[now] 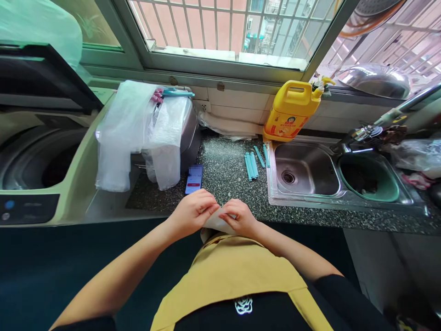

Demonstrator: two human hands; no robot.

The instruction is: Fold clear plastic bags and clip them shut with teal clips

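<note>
My left hand (197, 209) and my right hand (240, 217) meet in front of my waist at the counter's front edge. Both pinch the top edge of a whitish translucent plastic bag (217, 222), thumbs against fingers. The bag hangs between them, its lower part hidden against my yellow apron (237, 264). Just beyond my left hand a phone (194, 178) lies on the counter with its screen lit. Several teal plastic sealing clips (251, 166) lie farther off, left of the sink.
Clear plastic bags (117, 133) drape over a dark box on the speckled counter (225, 177). A yellow jug with a pump (291, 110) stands behind the steel sink (305, 172), whose right basin holds a green tub (370, 177). At left is an open washing machine (74, 170).
</note>
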